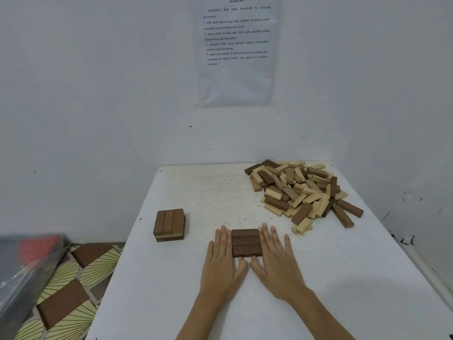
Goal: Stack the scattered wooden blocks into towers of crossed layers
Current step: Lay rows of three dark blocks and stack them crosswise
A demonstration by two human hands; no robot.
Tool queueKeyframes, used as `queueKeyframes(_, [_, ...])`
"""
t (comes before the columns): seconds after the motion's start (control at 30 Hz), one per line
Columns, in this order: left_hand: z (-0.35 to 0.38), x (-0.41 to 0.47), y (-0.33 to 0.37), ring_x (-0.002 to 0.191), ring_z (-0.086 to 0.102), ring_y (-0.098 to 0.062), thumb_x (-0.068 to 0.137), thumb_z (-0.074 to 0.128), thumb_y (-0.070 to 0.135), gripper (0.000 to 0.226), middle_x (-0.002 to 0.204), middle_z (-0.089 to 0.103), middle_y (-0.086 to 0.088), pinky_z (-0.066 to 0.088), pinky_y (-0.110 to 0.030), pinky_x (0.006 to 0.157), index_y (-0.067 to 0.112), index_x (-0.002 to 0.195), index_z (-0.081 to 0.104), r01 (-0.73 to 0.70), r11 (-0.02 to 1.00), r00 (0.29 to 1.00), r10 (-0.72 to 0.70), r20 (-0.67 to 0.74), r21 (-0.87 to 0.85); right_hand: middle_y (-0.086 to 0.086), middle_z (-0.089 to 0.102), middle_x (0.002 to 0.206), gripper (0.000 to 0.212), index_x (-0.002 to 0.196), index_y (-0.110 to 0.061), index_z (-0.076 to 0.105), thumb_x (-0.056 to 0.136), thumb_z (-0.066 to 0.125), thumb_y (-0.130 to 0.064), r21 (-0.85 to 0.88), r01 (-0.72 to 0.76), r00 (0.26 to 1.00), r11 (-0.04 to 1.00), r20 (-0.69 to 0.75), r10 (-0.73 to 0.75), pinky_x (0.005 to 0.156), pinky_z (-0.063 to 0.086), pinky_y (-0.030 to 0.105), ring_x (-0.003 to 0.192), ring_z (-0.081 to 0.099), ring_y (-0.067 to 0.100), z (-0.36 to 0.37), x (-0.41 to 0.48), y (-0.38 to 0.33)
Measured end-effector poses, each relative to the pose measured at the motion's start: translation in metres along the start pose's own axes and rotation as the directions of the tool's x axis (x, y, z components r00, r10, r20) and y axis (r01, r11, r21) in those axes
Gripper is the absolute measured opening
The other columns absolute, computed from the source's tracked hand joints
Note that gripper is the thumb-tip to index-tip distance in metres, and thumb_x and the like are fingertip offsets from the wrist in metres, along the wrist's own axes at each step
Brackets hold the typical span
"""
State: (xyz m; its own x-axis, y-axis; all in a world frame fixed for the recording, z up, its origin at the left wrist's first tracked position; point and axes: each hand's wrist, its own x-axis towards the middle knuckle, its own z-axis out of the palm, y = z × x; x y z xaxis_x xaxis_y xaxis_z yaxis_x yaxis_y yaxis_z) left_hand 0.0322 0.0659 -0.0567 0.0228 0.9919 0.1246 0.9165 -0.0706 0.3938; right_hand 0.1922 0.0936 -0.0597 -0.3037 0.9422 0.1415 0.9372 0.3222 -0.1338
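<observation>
Head view looks down on a white table [318,290] pushed against a wall. A loose pile of blocks [299,192], light and dark, lies at its far right. At the left edge stands a low tower [169,225], its dark top layer crossed over the one beneath. Near the middle, a layer of three dark blocks [246,242] lies flat between the left hand [221,263] and the right hand [274,261]. Both hands have straight fingers pressed against its sides, with thumbs at the near edge. The step looks like squaring a new base. Next, three blocks from the pile should go crosswise on top.
</observation>
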Motion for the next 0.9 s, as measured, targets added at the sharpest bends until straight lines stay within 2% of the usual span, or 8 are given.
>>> queueKeyframes(0.1, [-0.003, -0.002, 0.0021, 0.144, -0.026, -0.01, 0.079, -0.001, 0.058, 0.082, 0.155, -0.026, 0.003, -0.027, -0.017, 0.109, 0.016, 0.147, -0.019, 0.014, 1.0, 1.0, -0.014, 0.024, 0.016, 0.01, 0.041, 0.15, 0.073, 0.146, -0.004, 0.037, 0.093, 0.03, -0.053, -0.001, -0.016, 1.0, 1.0, -0.006, 0.016, 0.112, 0.01, 0.043, 0.139, 0.037, 0.026, 0.0032, -0.0004, 0.0006])
queueKeyframes(0.17, [-0.0053, -0.0022, 0.0022, 0.143, -0.029, -0.009, 0.076, -0.005, 0.059, 0.083, 0.153, -0.03, 0.004, -0.027, -0.018, 0.109, 0.018, 0.146, -0.023, 0.021, 1.0, 0.999, -0.022, 0.025, 0.016, 0.009, 0.04, 0.151, 0.072, 0.147, -0.004, 0.037, 0.097, 0.023, -0.054, -0.004, -0.022, 1.0, 1.0, -0.007, 0.022, 0.113, 0.009, 0.043, 0.14, 0.036, 0.026, 0.0026, -0.0007, -0.0003])
queueKeyframes(0.27, [-0.0032, -0.0021, 0.0026, 0.143, -0.028, -0.009, 0.078, -0.004, 0.059, 0.08, 0.154, -0.027, 0.005, -0.025, -0.019, 0.111, 0.02, 0.145, -0.022, 0.0, 1.0, 1.0, 0.0, 0.027, 0.012, 0.01, 0.041, 0.15, 0.078, 0.146, -0.003, 0.038, 0.098, 0.008, -0.057, -0.01, -0.031, 0.999, 0.999, 0.01, 0.031, 0.113, 0.009, 0.044, 0.139, 0.038, 0.027, 0.0015, 0.0003, -0.0011])
queueKeyframes(0.4, [-0.0025, -0.0027, 0.0034, 0.142, -0.028, -0.012, 0.08, -0.001, 0.061, 0.083, 0.156, -0.022, 0.004, -0.022, -0.021, 0.113, 0.017, 0.149, -0.015, -0.003, 1.0, 1.0, 0.003, 0.021, -0.012, 0.011, 0.042, 0.149, 0.079, 0.145, -0.002, 0.039, 0.098, 0.007, -0.058, -0.015, -0.031, 0.999, 0.999, 0.019, 0.032, 0.113, 0.009, 0.044, 0.138, 0.039, 0.028, 0.0012, 0.0001, -0.0022])
queueKeyframes(0.63, [-0.0027, -0.0037, 0.0047, 0.144, -0.026, -0.011, 0.079, -0.003, 0.061, 0.083, 0.154, -0.028, 0.002, -0.023, -0.02, 0.112, 0.016, 0.146, -0.021, 0.011, 1.0, 1.0, -0.011, 0.006, -0.009, 0.01, 0.04, 0.151, 0.079, 0.145, -0.003, 0.039, 0.098, 0.006, -0.058, -0.018, -0.04, 0.999, 0.999, 0.008, 0.04, 0.112, 0.009, 0.044, 0.14, 0.036, 0.026, 0.0031, -0.0008, -0.0017])
queueKeyframes(0.73, [-0.0014, -0.0024, 0.0034, 0.146, -0.021, -0.015, 0.082, 0.001, 0.061, 0.084, 0.157, -0.022, 0.0, -0.021, -0.022, 0.114, 0.014, 0.15, -0.013, 0.003, 1.0, 1.0, -0.003, 0.015, -0.017, 0.012, 0.041, 0.149, 0.079, 0.144, -0.002, 0.041, 0.099, 0.005, -0.057, -0.024, -0.032, 0.999, 0.999, 0.0, 0.032, 0.112, 0.011, 0.046, 0.139, 0.038, 0.028, 0.003, -0.0008, -0.0024])
queueKeyframes(0.83, [0.0009, -0.0011, 0.0023, 0.148, 0.005, -0.026, 0.091, 0.02, 0.054, 0.079, 0.16, 0.007, -0.007, -0.009, -0.026, 0.116, 0.006, 0.153, 0.013, -0.004, 1.0, 1.0, 0.003, 0.03, 0.009, 0.013, 0.043, 0.148, 0.08, 0.143, -0.001, 0.041, 0.099, 0.005, -0.056, -0.028, -0.033, 0.999, 0.999, -0.019, 0.033, 0.112, 0.01, 0.046, 0.137, 0.041, 0.029, 0.0032, -0.0002, -0.003])
queueKeyframes(0.9, [0.0026, -0.0009, 0.0016, 0.147, 0.009, -0.028, 0.092, 0.024, 0.052, 0.076, 0.159, 0.012, -0.008, -0.007, -0.027, 0.115, 0.005, 0.152, 0.018, -0.013, 1.0, 1.0, 0.013, 0.015, 0.002, 0.013, 0.045, 0.147, 0.08, 0.142, -0.001, 0.043, 0.099, 0.004, -0.056, -0.022, -0.036, 0.999, 0.999, -0.019, 0.036, 0.111, 0.013, 0.046, 0.135, 0.043, 0.03, 0.0032, -0.0002, -0.0038])
